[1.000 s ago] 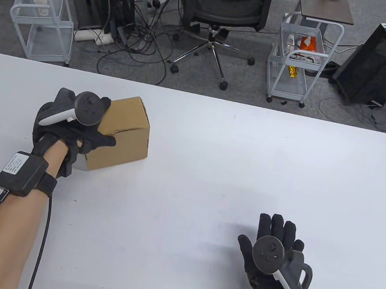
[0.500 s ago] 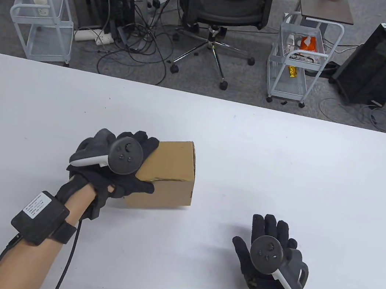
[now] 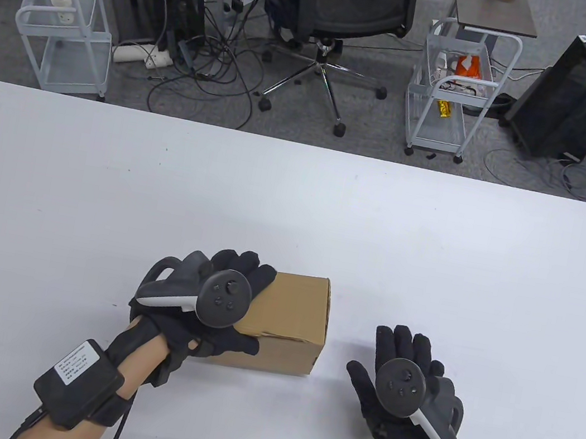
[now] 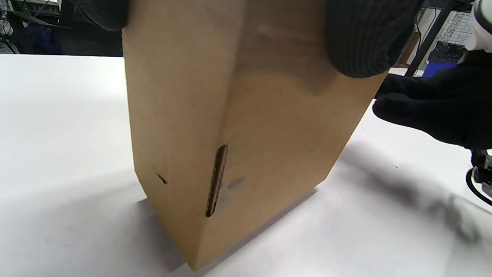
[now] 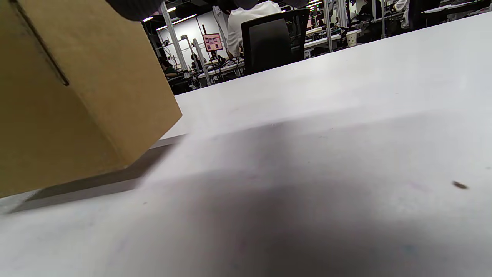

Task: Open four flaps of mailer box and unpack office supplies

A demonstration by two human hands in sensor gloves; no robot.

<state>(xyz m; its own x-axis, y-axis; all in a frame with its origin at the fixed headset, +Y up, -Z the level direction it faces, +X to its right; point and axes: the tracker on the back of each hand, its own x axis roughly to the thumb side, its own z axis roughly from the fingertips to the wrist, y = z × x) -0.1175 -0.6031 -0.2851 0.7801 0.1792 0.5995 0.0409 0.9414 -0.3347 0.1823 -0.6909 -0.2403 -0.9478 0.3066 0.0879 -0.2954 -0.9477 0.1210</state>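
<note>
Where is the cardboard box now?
In the table view, the cardboard box sits near the table's front edge, gripped by the left hand, left of the right hand.

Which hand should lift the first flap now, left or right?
Right, probably. The right hand is empty with fingers straight, just beside the mailer box. The left hand grips the box from above, so it is better left steadying it on the table.

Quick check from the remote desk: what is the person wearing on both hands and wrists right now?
Both the left hand and right hand wear black knit gloves, each with a dark grey tracker with a white handle strapped on its back. A black box with a white printed label sits strapped on the left wrist, a black cable trailing from it. Forearms are sleeveless.
</note>
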